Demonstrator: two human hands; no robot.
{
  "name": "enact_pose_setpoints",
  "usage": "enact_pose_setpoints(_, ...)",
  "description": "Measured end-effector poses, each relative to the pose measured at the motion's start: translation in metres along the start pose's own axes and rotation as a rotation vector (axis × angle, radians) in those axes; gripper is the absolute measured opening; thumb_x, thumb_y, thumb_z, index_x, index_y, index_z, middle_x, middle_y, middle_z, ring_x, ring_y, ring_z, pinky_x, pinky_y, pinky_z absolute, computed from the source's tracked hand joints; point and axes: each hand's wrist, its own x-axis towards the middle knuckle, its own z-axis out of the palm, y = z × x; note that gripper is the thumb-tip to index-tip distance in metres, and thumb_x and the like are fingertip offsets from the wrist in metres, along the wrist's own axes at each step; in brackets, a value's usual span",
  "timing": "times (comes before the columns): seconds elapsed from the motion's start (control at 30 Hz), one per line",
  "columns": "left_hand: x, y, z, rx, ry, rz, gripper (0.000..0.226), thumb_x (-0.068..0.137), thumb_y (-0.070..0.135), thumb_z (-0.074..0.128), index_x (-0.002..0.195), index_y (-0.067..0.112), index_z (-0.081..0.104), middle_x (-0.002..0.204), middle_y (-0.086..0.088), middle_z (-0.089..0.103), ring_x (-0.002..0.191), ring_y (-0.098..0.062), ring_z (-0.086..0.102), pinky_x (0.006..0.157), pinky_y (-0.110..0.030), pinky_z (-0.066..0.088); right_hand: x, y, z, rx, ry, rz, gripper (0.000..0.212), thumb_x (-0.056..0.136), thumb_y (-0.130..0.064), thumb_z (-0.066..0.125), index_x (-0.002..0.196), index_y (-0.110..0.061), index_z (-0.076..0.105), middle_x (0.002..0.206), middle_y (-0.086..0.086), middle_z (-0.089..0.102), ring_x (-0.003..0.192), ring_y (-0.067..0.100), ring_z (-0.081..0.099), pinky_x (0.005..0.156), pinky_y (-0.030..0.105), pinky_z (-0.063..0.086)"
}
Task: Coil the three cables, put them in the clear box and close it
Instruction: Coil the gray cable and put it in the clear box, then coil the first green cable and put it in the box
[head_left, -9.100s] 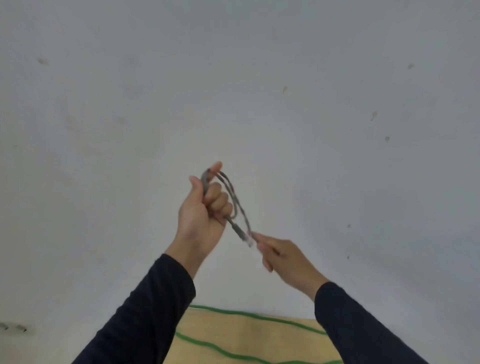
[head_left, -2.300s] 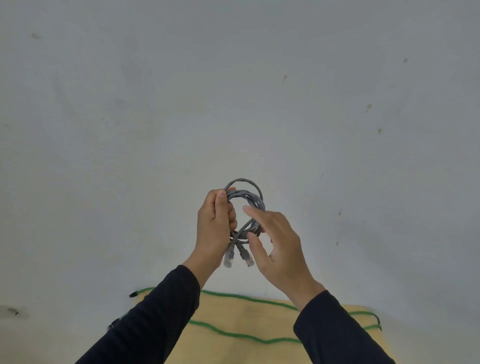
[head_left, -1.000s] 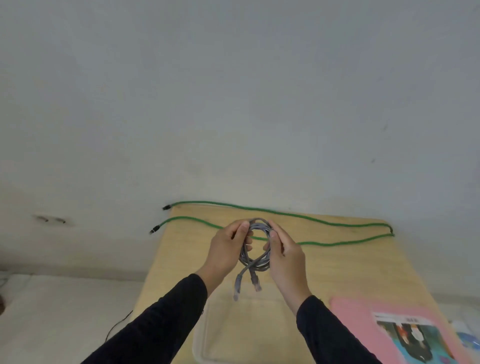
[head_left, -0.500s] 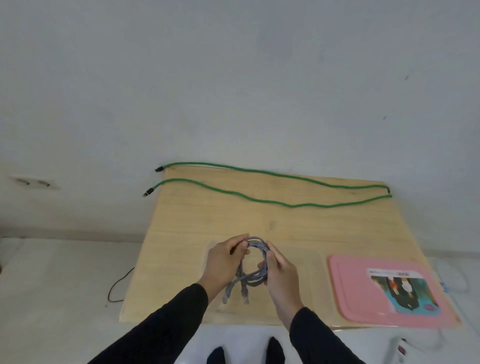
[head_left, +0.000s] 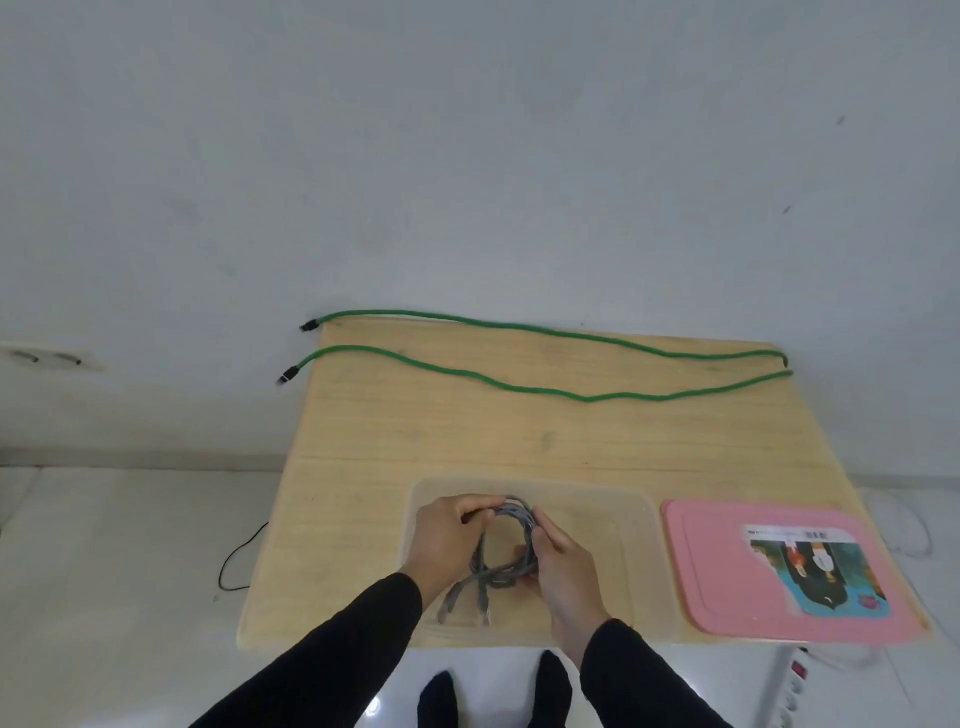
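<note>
1. Nearest the person: both hands were over the clear box (head_left: 636, 525), which sat at the table's (head_left: 374, 426) near edge, lid off.
2. L hand (head_left: 441, 540) pinched the grey cable coil (head_left: 511, 545) at its top-left; R hand (head_left: 563, 566) clasped its right side & bottom, fingers wrapped round the strands. Both were clenched on the coil, neither let go.
3. The coil hung inside the box outline, ring roughly facing the person, its two plug ends (head_left: 465, 605) trailing toward the box's near-left part. Couldn't tell if it touched the box floor yet.
4. Key relation, as I judged it: the coil was straight above the box's left half, so the coming move looked like a short drop down, no sideways travel. Both hands were about equally near; either could let go first.
5. Right of the box, just beside it: the pink lid (head_left: 737, 587), flat on the table, nearer the R hand.
6. Far side of the box: the green cable (head_left: 519, 387) lay uncoiled, folded back on itself, long axis left-right along the table's back edge, both plugs off the left rim. Well apart from the hands.
7. A third cable wasn't in sight.
</note>
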Motion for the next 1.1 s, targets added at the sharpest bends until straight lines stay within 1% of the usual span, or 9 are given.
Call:
enact_pose_setpoints(0.2,0.006,0.0,0.006,0.1,0.02,0.03,0.023,0.089,0.009,0.056,0.099,0.022,0.073,0.103,0.005,0.071,0.09,0.0,0.057,0.069,0.007,0.035,0.004,0.003,-0.001,-0.134,0.012,-0.001,0.033,0.095,-0.017,0.047,0.128,-0.02,0.053,0.115,0.003,0.064,0.099,0.021,0.063,0.085,0.038,0.056)
enact_pose_setpoints(0.3,0.007,0.0,0.006,0.192,0.005,0.074,0.023,0.092,0.014,0.053,0.103,0.023,0.071,0.105,0.006,0.07,0.092,0.0,0.057,0.071,0.006,0.034,-0.003,-0.001,0.0,-0.48,0.025,-0.196,0.038,0.095,-0.023,0.045,0.133,-0.019,0.046,0.127,0.002,0.054,0.113,0.017,0.053,0.094,0.023,0.042)
enact_pose_setpoints(0.47,0.006,0.004,0.0,0.418,-0.001,0.198,0.027,0.096,0.022,0.041,0.112,0.02,0.062,0.107,-0.002,0.069,0.097,-0.015,0.061,0.087,-0.027,0.047,-0.007,-0.002,0.001,-0.947,0.056,-0.512,0.048,0.097,-0.027,0.037,0.141,-0.009,0.028,0.137,0.007,0.04,0.127,0.02,0.037,0.1,0.025,0.033)
enact_pose_setpoints(0.63,-0.003,0.007,0.002,0.714,0.069,0.305,0.03,0.098,0.024,0.035,0.12,0.012,0.052,0.118,-0.009,0.059,0.105,-0.024,0.055,0.088,-0.033,0.045,-0.003,0.006,-0.005,-1.219,0.108,-0.826,0.045,0.079,-0.018,0.063,0.12,-0.002,0.054,0.115,0.01,0.062,0.107,0.022,0.061,0.089,0.027,0.05)
enact_pose_setpoints(0.77,-0.021,0.012,0.002,1.059,0.004,0.363,0.028,0.096,0.012,0.034,0.118,0.005,0.049,0.119,-0.012,0.053,0.109,-0.027,0.047,0.094,-0.035,0.04,-0.009,-0.002,-0.011,-1.303,0.05,-0.977,0.039,0.08,-0.021,0.047,0.113,-0.005,0.057,0.109,0.007,0.065,0.105,0.02,0.062,0.089,0.025,0.051)
enact_pose_setpoints(0.83,-0.03,0.016,0.001,1.171,-0.038,0.402,0.027,0.093,0.006,0.035,0.115,0.003,0.05,0.117,-0.014,0.052,0.108,-0.029,0.046,0.096,-0.036,0.037,-0.01,-0.002,-0.016,-1.343,0.012,-1.023,0.04,0.078,-0.022,0.052,0.115,-0.006,0.056,0.11,0.006,0.065,0.106,0.019,0.062,0.088,0.024,0.051)
enact_pose_setpoints(0.9,-0.037,0.019,0.001,1.25,0.032,0.463,0.023,0.09,0.008,0.046,0.11,0.002,0.056,0.111,-0.013,0.056,0.105,-0.029,0.05,0.095,-0.036,0.041,-0.014,-0.005,-0.02,-1.367,-0.045,-1.035,0.044,0.075,-0.025,0.057,0.116,-0.008,0.056,0.112,0.003,0.065,0.106,0.016,0.062,0.086,0.022,0.051)
enact_pose_setpoints(1.0,-0.044,0.024,-0.007,1.186,0.191,0.572,0.016,0.062,0.017,0.077,0.077,0.013,0.072,0.079,-0.001,0.068,0.077,-0.017,0.063,0.072,-0.024,0.054,-0.019,-0.017,-0.022,-1.375,-0.096,-1.089,0.042,0.078,-0.027,0.049,0.115,-0.011,0.059,0.111,0.001,0.065,0.101,0.014,0.063,0.082,0.019,0.051)
enact_pose_setpoints(1.1,-0.043,0.027,-0.028,1.058,0.403,0.671,0.009,0.071,0.016,0.067,0.078,0.012,0.072,0.079,0.0,0.068,0.078,-0.015,0.063,0.077,-0.024,0.049,-0.017,-0.035,-0.01,-1.378,-0.085,-1.147,0.047,0.083,-0.03,0.037,0.118,-0.008,0.059,0.116,0.004,0.064,0.106,0.016,0.063,0.083,0.023,0.052)
